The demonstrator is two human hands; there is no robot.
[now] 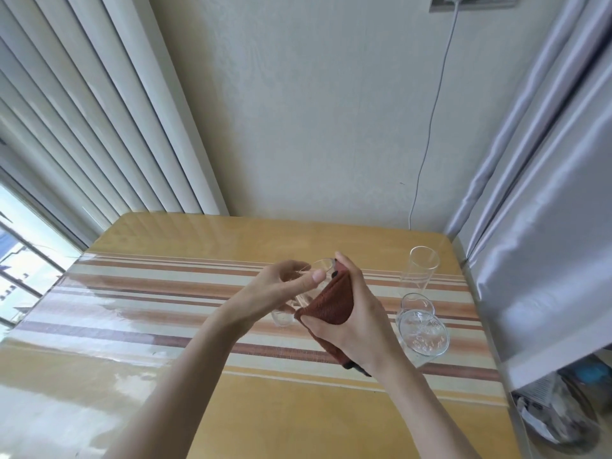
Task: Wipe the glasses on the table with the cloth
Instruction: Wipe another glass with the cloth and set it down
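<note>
Head view. A clear glass (299, 293) is held tilted above the striped counter (149, 293), gripped around its body by the curled fingers and thumb of the left hand (281, 289). A rust-brown cloth (331, 303) is pressed against the glass's right side, clasped in the closed grip of the right hand (351, 313). A tall glass (420, 270) is stood at the far right; two lower glass vessels (422, 329) are set just nearer.
</note>
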